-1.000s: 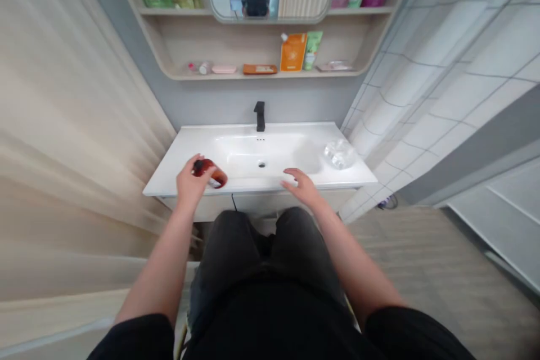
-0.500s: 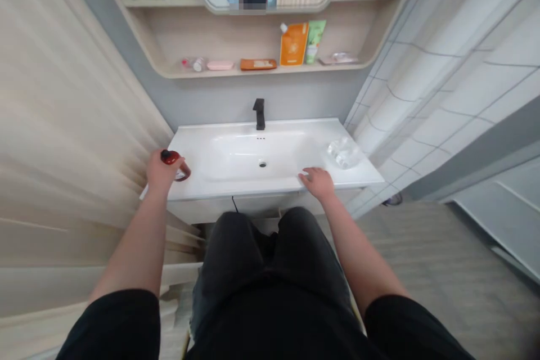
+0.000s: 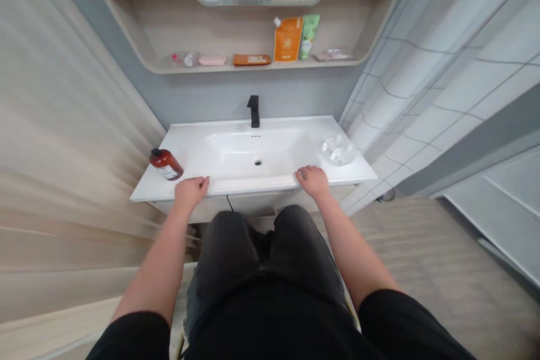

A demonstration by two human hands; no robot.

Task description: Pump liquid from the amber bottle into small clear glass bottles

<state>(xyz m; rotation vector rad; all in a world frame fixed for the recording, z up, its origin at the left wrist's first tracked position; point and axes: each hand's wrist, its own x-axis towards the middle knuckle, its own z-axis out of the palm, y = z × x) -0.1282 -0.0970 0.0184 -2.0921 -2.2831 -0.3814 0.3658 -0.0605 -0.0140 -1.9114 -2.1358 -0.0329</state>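
Nearest, dark trousers (image 3: 228, 253) fill the space below the white bench (image 3: 147, 187), and both hands meet its near edge. The left hand (image 3: 190, 192) is loosely curled, its fingers drawn in and apparently empty. The right hand (image 3: 313, 181) rests farther right with its fingers close together and bent at the edge; it seems to hold nothing loose, though how tightly they close on the edge I cannot tell.

Just beyond the left hand, and apart from it, the amber bottle (image 3: 167, 164) stands on the left part of the bench, its black cap (image 3: 156, 152) on and its pale label (image 3: 172, 172) facing near and right. To handle it well, I would keep the left forearm clear of its base, take it round the body rather than by the cap, and set it down flat, away from the near edge. A smooth, filled bottle would probably slip from wet fingers.

In the middle lies the sink basin (image 3: 236, 164) with its drain (image 3: 257, 162); on the right sits a crumpled-looking clear plastic item (image 3: 338, 150). Farther back rises the black faucet (image 3: 253, 111), and above it the shelf (image 3: 194, 70) carries an orange spouted pouch (image 3: 287, 40) beside a green tube (image 3: 309, 36).
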